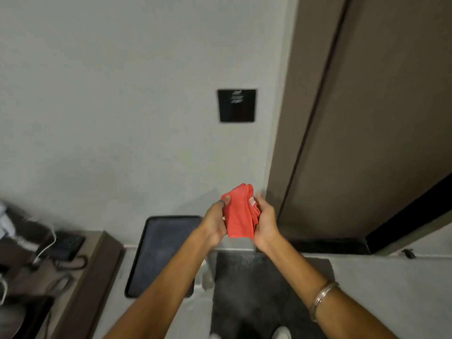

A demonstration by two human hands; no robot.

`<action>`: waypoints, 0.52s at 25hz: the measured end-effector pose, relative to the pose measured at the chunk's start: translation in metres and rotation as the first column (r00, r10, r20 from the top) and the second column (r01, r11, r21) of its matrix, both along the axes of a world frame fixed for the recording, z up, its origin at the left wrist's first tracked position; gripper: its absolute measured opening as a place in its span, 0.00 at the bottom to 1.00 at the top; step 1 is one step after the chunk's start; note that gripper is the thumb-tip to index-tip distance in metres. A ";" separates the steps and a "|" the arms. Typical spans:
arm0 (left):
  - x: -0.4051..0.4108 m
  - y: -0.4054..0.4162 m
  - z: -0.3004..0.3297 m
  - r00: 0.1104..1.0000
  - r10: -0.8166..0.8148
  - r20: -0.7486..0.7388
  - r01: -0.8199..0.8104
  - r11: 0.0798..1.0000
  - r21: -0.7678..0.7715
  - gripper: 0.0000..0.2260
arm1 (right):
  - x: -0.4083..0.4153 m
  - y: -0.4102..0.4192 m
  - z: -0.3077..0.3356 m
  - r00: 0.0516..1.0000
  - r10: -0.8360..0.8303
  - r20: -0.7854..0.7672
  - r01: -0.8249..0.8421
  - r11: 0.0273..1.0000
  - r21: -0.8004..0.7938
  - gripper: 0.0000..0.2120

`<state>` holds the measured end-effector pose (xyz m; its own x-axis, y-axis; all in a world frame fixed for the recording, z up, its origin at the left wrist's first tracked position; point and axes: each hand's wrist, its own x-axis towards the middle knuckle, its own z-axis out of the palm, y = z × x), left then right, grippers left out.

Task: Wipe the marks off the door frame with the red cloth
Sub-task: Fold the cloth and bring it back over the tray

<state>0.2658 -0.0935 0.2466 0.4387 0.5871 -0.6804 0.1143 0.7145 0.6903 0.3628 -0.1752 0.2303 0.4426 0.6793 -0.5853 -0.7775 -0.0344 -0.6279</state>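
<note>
A folded red cloth (pixel 238 214) is held up in front of me between both hands, just left of the brown door frame (pixel 293 118). My left hand (pixel 216 222) grips its left edge with the thumb on top. My right hand (pixel 265 221) clasps the stacked folds on its right side. The brown door (pixel 381 106) stands to the right of the frame. No marks on the frame can be made out from here.
A black switch panel (pixel 236 105) hangs on the grey wall. Below it a dark tray (pixel 159 253) lies on the floor. A desk (pixel 80 277) with a phone (pixel 63 244) and cables is at lower left. A dark mat (pixel 264 289) lies underfoot.
</note>
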 end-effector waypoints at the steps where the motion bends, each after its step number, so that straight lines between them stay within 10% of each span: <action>1: -0.019 0.003 -0.015 0.999 0.016 -0.039 -0.016 1.000 -0.009 0.14 | -0.013 0.005 -0.017 0.997 0.068 0.030 -0.066 0.996 -0.054 0.26; 7: -0.136 0.022 -0.126 0.969 -0.004 -0.249 -0.022 0.995 -0.101 0.11 | -0.103 0.038 -0.131 0.811 0.576 0.101 -0.476 0.750 -0.459 0.09; 13: -0.193 0.094 -0.241 0.892 0.048 -0.449 -0.034 0.999 0.039 0.11 | -0.160 0.117 -0.243 0.724 0.681 0.111 -0.472 0.606 -0.640 0.14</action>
